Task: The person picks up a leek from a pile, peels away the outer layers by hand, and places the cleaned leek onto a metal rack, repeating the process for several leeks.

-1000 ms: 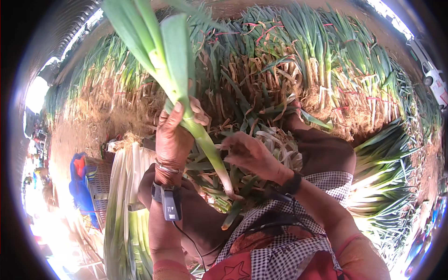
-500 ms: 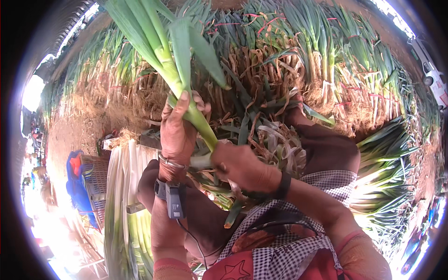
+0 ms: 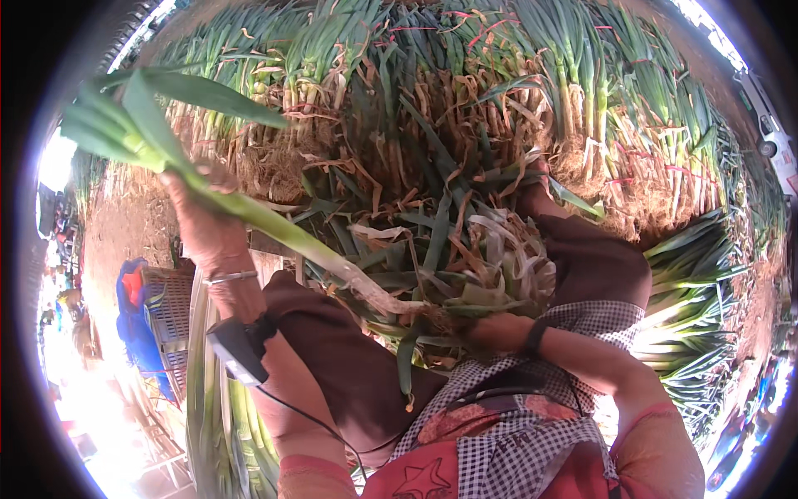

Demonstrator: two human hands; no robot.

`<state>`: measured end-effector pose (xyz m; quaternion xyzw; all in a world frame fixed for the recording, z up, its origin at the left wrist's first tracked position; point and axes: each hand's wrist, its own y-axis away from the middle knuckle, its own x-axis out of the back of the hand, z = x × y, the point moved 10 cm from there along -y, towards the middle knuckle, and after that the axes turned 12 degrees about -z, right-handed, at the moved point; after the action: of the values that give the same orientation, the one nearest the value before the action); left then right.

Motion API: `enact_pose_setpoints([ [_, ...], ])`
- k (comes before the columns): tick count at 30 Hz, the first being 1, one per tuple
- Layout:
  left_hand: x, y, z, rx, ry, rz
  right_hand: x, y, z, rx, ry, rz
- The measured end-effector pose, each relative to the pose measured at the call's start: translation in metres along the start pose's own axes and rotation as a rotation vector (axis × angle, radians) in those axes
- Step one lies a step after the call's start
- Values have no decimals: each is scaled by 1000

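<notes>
My left hand (image 3: 209,231) is wrapped round the upper part of a leek (image 3: 320,256), held aslant over my lap. Its green leaves fan out to the upper left, and its pale root end points down to the right. Close beside that root end, my right hand (image 3: 496,334) is curled closed and a little blurred. Whatever lies in its fingers is hidden. Beneath the leek, between my legs, lies a heap of stripped leaves and dry husks (image 3: 507,262).
Bundles of untrimmed leeks (image 3: 573,125) stand in a row along the far side. More leeks (image 3: 682,308) lie fanned at right. Pale, cleaned leeks (image 3: 204,391) are stacked at left, next to a woven basket (image 3: 170,312) with a blue plastic bag (image 3: 133,324).
My left hand has swung left and tilted the leek flatter. My right hand has moved down and right, from the stalk to beside the root end; the lower stalk now shows paler.
</notes>
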<state>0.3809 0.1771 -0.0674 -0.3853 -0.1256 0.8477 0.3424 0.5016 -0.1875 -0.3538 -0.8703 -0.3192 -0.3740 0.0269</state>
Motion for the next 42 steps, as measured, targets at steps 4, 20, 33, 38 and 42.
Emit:
enact_pose_setpoints([
  [4, 18, 11, 7, -57, 13, 47, 86, -17, -39, -186, -81, 45],
  [20, -1, 25, -25, -104, 87, 136, 245, -82, -92, -73, -65, 842],
  [33, -16, 23, -25, -105, 216, 26, 245, -80, -100, 16, -94, 885],
  [38, -18, 26, -30, -89, 243, 24, 247, -79, -96, -95, -88, 866],
  [42, -40, 15, -26, -46, 474, -175, 237, -80, -66, -133, -353, 856],
])
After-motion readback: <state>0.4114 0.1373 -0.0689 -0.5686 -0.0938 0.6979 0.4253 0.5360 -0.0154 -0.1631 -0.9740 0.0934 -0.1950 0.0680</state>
